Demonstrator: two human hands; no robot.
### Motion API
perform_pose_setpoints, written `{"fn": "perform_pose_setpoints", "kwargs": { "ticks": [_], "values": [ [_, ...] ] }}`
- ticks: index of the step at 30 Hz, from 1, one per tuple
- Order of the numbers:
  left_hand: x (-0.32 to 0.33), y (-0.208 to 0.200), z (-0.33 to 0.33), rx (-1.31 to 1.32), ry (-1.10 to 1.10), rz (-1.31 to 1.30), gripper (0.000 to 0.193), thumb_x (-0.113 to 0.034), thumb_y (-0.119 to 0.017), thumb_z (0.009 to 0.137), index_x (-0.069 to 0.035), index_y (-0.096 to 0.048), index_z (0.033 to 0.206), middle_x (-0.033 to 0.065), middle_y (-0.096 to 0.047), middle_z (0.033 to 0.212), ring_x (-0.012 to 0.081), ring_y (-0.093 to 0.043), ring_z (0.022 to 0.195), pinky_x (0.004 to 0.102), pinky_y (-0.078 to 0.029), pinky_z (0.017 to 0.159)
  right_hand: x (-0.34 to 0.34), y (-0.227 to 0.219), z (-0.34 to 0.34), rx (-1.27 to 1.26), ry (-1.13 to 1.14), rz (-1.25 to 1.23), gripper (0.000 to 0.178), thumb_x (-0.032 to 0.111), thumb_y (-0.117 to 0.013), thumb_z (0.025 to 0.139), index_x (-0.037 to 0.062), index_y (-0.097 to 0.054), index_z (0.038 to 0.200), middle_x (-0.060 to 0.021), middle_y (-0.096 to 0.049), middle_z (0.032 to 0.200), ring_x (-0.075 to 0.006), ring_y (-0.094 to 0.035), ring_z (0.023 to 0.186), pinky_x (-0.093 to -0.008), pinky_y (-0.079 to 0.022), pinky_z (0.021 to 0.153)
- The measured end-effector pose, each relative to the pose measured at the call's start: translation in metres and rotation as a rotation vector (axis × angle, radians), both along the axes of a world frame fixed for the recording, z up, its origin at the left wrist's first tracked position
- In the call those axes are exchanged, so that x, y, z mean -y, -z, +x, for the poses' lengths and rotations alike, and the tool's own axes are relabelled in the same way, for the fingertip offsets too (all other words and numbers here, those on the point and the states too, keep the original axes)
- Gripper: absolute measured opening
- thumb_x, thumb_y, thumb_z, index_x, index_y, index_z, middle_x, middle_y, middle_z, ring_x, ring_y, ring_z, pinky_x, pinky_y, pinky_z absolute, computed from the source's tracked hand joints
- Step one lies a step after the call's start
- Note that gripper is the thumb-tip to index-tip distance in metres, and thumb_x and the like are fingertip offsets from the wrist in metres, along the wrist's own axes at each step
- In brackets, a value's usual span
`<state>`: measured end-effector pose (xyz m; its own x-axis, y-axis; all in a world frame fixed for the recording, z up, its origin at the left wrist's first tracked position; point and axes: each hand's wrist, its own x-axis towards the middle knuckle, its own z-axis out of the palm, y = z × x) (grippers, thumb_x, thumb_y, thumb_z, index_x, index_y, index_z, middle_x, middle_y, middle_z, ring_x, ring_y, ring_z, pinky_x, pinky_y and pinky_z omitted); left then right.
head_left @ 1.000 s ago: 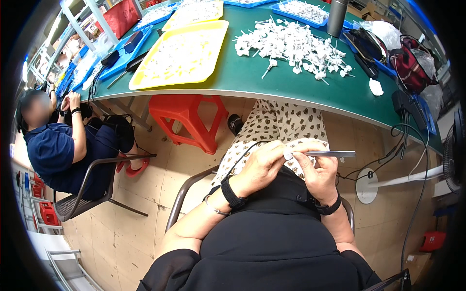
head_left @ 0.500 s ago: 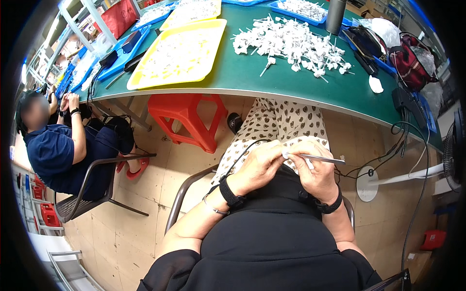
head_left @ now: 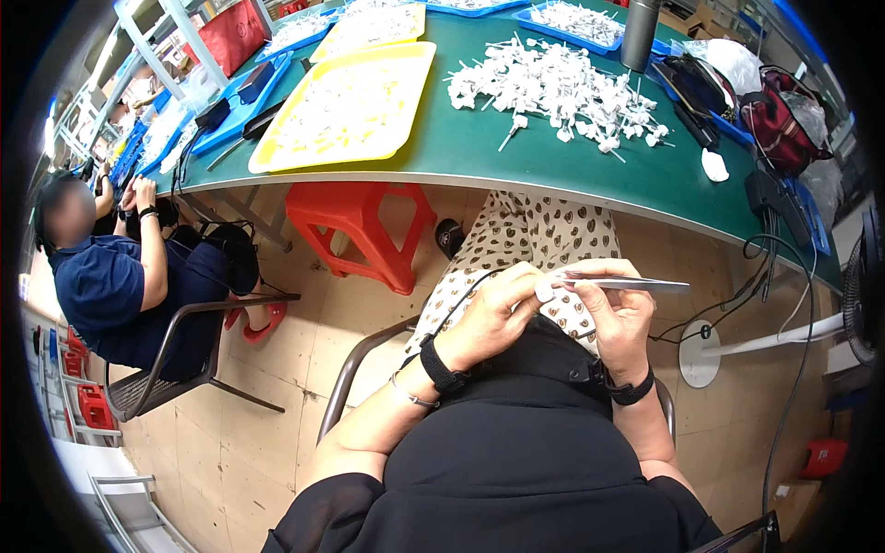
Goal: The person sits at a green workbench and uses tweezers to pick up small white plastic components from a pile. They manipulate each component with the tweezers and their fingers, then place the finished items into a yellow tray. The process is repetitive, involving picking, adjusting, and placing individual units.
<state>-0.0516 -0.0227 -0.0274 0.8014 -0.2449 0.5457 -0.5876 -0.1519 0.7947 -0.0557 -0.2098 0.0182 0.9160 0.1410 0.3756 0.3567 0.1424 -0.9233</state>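
Note:
Over my lap, my left hand (head_left: pixel 502 311) pinches a small white plastic piece (head_left: pixel 544 291) between thumb and fingertips. Its finer shape is too small to make out. My right hand (head_left: pixel 622 318) is closed around slim metal tweezers (head_left: pixel 659 285), whose back end sticks out to the right. Their tips reach toward the white piece, partly hidden by my fingers; whether they touch it I cannot tell. Both wrists wear black bands. Beyond my knees, a heap of white plastic parts with thin stems (head_left: pixel 562 92) lies on the green table (head_left: pixel 461 152).
A yellow tray (head_left: pixel 419 101) of small white parts stands left of the heap. A red stool (head_left: pixel 355 198) is under the table. At right are a grey bottle (head_left: pixel 639 37), dangling cables (head_left: pixel 767 240) and a fan (head_left: pixel 857 295). Another person (head_left: pixel 111 267) sits at left.
My right hand has shifted slightly right, and the tweezers have risen and lie more level. More of the white piece shows in my left fingers. The view has shifted slightly.

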Motion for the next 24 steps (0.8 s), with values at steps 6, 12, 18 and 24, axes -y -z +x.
{"fn": "perform_pose_setpoints", "kwargs": {
  "ticks": [6,12,18,24],
  "values": [
    [-0.004,-0.004,-0.002,0.047,-0.121,0.111,0.04,0.008,-0.071,0.087,-0.01,-0.074,0.123,0.0082,-0.066,0.097,0.022,-0.065,0.083,0.0334,-0.052,0.07,0.0,0.003,0.002,-0.041,-0.006,0.068,0.017,-0.005,-0.068,0.097,-0.0049,-0.066,0.114,-0.0122,-0.072,0.107,-0.0169,-0.071,0.098,-0.0294,-0.057,0.09],
    [-0.004,-0.011,-0.004,0.108,-0.181,0.188,0.043,0.008,-0.071,0.085,-0.011,-0.073,0.124,0.007,-0.065,0.093,0.0211,-0.063,0.076,0.0337,-0.051,0.066,-0.001,0.004,0.002,-0.083,-0.025,0.076,0.017,-0.005,-0.067,0.098,-0.0043,-0.064,0.115,-0.0121,-0.072,0.107,-0.0165,-0.071,0.097,-0.0297,-0.059,0.09],
    [-0.006,-0.012,-0.004,0.102,-0.218,0.19,0.038,0.006,-0.072,0.087,-0.01,-0.074,0.122,0.0068,-0.064,0.092,0.0206,-0.064,0.074,0.0331,-0.051,0.065,0.0,0.001,0.003,-0.089,-0.012,0.051,0.015,-0.002,-0.066,0.1,-0.0035,-0.064,0.115,-0.0116,-0.073,0.106,-0.0161,-0.072,0.095,-0.0296,-0.06,0.089],
    [-0.048,-0.069,0.028,0.308,-0.428,0.061,0.026,0.008,-0.068,0.089,-0.001,-0.076,0.112,0.0093,-0.068,0.096,0.0189,-0.065,0.088,0.0298,-0.054,0.078,0.007,0.013,0.008,-0.108,0.03,0.128,0.016,0.008,-0.067,0.102,-0.0012,-0.064,0.115,-0.0105,-0.073,0.102,-0.0148,-0.073,0.09,-0.0299,-0.061,0.082]
  ]
}}
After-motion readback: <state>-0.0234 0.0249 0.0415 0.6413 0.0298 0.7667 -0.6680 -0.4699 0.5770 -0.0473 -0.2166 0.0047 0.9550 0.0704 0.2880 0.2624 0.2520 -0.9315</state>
